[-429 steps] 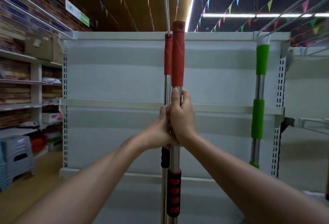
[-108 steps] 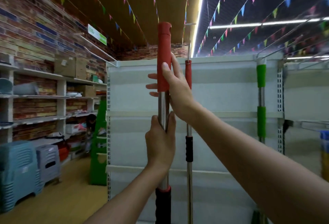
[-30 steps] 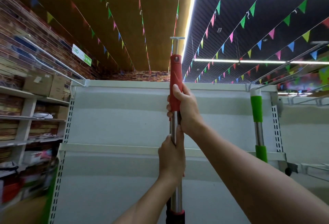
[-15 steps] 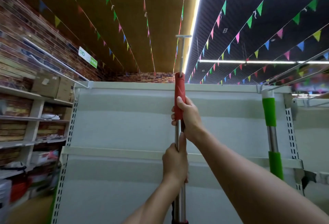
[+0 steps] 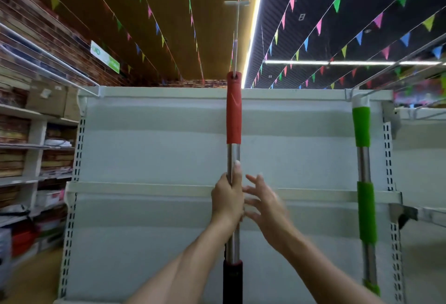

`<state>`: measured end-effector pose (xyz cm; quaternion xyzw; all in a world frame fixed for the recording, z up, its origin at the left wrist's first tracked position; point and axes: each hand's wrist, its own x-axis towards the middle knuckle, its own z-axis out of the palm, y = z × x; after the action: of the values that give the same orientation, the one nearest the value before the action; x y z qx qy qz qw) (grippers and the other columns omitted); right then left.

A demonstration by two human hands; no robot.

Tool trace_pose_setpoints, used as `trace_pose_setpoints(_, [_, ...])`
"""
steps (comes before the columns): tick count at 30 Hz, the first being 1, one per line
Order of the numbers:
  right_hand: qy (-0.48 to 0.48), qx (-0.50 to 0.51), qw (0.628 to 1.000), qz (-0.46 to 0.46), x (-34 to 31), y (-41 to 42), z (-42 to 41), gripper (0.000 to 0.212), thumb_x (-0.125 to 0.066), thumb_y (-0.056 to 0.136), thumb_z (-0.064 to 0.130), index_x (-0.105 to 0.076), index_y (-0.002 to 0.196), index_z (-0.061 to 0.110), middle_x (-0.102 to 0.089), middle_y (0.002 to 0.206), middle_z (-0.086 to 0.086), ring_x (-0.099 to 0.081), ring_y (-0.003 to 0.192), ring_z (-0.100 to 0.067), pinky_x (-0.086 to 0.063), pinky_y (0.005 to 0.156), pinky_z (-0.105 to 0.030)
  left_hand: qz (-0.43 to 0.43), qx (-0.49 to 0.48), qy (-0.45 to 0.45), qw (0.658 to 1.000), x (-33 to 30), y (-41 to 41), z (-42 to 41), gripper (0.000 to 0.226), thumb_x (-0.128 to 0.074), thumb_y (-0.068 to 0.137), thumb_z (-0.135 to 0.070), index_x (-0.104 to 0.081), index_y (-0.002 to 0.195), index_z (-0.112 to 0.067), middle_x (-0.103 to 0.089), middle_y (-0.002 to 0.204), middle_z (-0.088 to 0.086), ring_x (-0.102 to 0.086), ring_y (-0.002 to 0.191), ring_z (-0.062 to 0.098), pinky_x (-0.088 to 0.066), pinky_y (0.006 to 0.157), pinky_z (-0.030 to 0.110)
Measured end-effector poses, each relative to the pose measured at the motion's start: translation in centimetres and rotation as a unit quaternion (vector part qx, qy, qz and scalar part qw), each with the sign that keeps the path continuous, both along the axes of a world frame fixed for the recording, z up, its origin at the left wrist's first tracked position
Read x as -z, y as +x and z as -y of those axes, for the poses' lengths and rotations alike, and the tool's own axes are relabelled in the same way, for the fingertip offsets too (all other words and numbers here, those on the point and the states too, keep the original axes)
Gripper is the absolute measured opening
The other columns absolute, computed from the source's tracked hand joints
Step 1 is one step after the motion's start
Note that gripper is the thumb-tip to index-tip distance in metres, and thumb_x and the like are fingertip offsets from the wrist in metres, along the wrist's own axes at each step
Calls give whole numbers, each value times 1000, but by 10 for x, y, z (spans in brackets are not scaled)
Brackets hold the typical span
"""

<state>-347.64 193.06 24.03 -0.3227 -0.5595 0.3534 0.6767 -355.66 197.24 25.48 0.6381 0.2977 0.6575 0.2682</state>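
Red foam sleeves the top of the upright steel pole (image 5: 233, 110), whose bare shaft the left hand (image 5: 228, 198) grips just below, fingers wrapped round and thumb lying up along the metal. Just right of that fist the right hand (image 5: 264, 203), blurred, has its fingers spread and holds nothing. Behind both stands a white metal shelving unit (image 5: 154, 139); well right, a green-sleeved steel pole (image 5: 362, 178).
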Motion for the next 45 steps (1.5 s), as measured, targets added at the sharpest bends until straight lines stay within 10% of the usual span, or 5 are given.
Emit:
trace_pose_setpoints(7, [-112, -54, 983, 133, 71, -5, -7, 16, -59, 91, 11, -60, 107, 10, -64, 100, -11, -63, 87, -19, -53, 67, -19, -2, 46, -10, 999, 2, -1, -5, 51, -34, 92, -59, -41, 68, -15, -45, 44, 3, -43, 32, 19, -40, 41, 27])
trace_pose_setpoints(17, [-88, 11, 986, 142, 65, -10, -12, 12, -54, 95, 9, -56, 107, 8, -62, 89, -6, -63, 83, -17, -50, 64, -18, -79, 48, 2, 996, -13, -9, -12, 26, -33, 99, -41, -31, 100, -15, -52, 79, 0, -56, 73, 20, -49, 73, 37])
trace_pose_setpoints(21, [-55, 65, 987, 137, 61, -12, -15, 49, -63, 89, 5, -45, 131, 22, -62, 106, -10, -66, 89, -23, -51, 59, -18, -143, -15, 21, 989, -26, -27, -7, 35, -48, 96, -33, -42, 127, -16, -56, 98, -1, -60, 97, 25, -49, 84, 34])
trace_pose_setpoints(24, [-44, 108, 970, 212, 59, -13, -18, 59, -64, 89, 10, -38, 139, 26, -61, 112, -4, -66, 93, -19, -52, 62, -18, -185, -16, 63, 981, -35, -34, 1, 67, -53, 95, -21, -13, 147, -32, -55, 100, 3, -61, 87, 25, -53, 79, 37])
trace_pose_setpoints(45, [-42, 129, 963, 233, 61, 0, -41, 55, -64, 89, 14, -44, 136, 32, -63, 102, -1, -65, 97, -21, -56, 78, -27, -239, -32, 35, 970, -43, -28, -14, 90, -58, 92, -17, 8, 147, -43, -55, 76, 3, -64, 74, 27, -59, 72, 44])
